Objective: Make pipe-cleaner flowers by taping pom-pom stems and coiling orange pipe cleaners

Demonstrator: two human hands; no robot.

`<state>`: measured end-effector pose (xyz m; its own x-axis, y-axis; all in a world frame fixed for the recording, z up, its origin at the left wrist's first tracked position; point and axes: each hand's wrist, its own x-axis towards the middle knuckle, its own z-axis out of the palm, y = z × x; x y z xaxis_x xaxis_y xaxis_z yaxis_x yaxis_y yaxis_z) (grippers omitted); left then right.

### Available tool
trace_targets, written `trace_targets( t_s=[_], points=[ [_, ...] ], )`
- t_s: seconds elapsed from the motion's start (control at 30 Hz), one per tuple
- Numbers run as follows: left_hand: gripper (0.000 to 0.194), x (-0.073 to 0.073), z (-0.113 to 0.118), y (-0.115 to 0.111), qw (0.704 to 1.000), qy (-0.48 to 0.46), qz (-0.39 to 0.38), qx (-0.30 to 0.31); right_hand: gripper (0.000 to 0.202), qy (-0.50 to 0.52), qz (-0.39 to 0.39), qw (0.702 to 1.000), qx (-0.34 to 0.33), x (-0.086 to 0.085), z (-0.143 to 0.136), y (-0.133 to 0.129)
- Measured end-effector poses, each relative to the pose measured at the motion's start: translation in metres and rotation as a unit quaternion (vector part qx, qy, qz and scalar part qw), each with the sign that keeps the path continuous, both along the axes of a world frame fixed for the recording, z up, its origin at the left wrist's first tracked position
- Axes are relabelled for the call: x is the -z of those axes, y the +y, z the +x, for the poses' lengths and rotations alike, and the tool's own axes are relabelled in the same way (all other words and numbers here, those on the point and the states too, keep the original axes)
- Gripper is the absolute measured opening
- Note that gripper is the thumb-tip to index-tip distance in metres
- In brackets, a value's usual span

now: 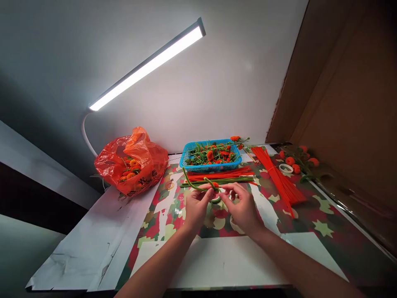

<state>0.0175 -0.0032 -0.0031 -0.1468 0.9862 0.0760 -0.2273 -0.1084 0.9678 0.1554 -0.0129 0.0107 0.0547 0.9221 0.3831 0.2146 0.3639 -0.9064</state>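
Observation:
My left hand [197, 207] pinches a small orange pipe-cleaner flower [215, 185] between thumb and fingers. Two fuzzy green stems [190, 182] stick out from that hand toward the upper left. From the other side, the bent thumb and index finger of my right hand [243, 206] close in on the flower's right edge; exactly what lies between those fingertips is too small to make out. Partly hidden below the fingers is a roll of green tape [216, 199]. Just beyond both hands lie bundles of green pipe cleaners [231, 181] and red pipe cleaners [223, 174].
A blue basket [211, 168] holds orange flowers with green parts. To its left sits a red plastic bag [149, 159] containing more flowers. Red pipe cleaners [276, 178], a white tape roll [285, 169] and finished flowers [294, 161] lie at right. A lit lamp [149, 66] hangs above.

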Motion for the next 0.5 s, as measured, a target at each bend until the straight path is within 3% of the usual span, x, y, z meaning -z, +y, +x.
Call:
trace_targets(
  t_s=[0.13, 0.33, 0.4, 0.5],
  points=[
    [0.030, 0.000, 0.000, -0.001, 0.999, -0.027, -0.024, 0.017, 0.008, -0.178, 0.166, 0.969, 0.041, 0.005, 0.002, 0.004],
    [0.032, -0.001, 0.001, -0.002, 0.999, -0.013, -0.033, 0.008, 0.013, -0.314, 0.258, 0.912, 0.059, 0.013, 0.002, 0.009],
    [0.028, 0.000, 0.002, -0.003, 1.000, 0.015, -0.007, -0.002, 0.014, -0.307, 0.240, 0.918, 0.071, 0.014, -0.003, 0.008],
    [0.019, 0.001, 0.006, -0.007, 0.995, 0.070, 0.064, -0.037, 0.014, -0.193, 0.156, 0.966, 0.073, 0.015, -0.013, 0.005]
  ],
)
